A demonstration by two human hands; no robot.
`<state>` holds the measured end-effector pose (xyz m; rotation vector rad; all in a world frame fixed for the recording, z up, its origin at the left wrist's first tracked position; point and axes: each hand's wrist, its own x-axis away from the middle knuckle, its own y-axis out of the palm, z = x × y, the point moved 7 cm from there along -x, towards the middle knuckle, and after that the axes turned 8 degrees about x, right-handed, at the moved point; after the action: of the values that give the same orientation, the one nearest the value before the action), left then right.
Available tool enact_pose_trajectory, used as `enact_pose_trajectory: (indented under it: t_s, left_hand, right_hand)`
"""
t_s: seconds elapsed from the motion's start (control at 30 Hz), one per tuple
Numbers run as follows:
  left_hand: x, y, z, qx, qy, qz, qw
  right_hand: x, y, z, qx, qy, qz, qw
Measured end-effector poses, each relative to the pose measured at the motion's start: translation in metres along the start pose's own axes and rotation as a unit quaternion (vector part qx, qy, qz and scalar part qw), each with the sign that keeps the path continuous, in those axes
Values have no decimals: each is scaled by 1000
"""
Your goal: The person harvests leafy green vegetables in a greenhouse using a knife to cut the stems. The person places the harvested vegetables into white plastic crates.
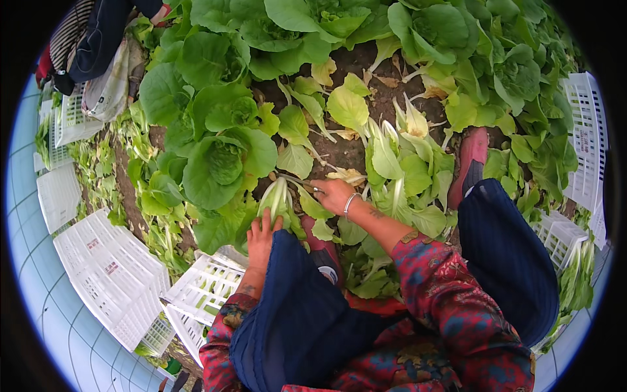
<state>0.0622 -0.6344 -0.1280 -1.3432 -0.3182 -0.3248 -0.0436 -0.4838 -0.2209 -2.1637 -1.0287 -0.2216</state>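
A cut leafy green head lies tipped over before me, its pale stalks and base pointing away. My left hand grips it beside my left knee, with fingers spread over the stalks. My right hand, with a bracelet at the wrist, holds a knife; its thin blade points left and lies close to the base of that head. Most of the handle is hidden in the fist. To the right of this hand, several pale-stalked heads lie in a heap between my feet.
Uncut leafy heads stand on the left and ahead. Yellowed leaves litter the soil. White plastic crates line the left; another crate stands far right. A person is at upper left beside a sack.
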Motion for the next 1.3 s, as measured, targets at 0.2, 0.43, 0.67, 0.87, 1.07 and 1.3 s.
enact_pose_trajectory:
  t_s: [0.2, 0.43, 0.67, 0.87, 1.07, 1.3]
  left_hand:
    - [-3, -3, 2, 22, -7, -3, 1000]
    - [1, 4, -5, 75, -29, 2, 997]
    - [-2, -4, -12, 149, -44, 20, 988]
    - [17, -43, -19, 232, -38, 62, 970]
    - [18, -77, 44, 166, 51, 36, 984]
    - [14, -36, 36, 335, -60, -179, 923]
  right_hand:
    - [-5, 19, 1, -39, 35, -20, 998]
    - [9, 28, 6, -122, 42, 35, 991]
    - [2, 41, 2, -125, 68, 2, 990]
    - [27, 0, 7, -213, 71, 111, 968]
    - [24, -27, -19, -491, 168, -79, 851]
    - [61, -29, 0, -548, 192, -70, 811]
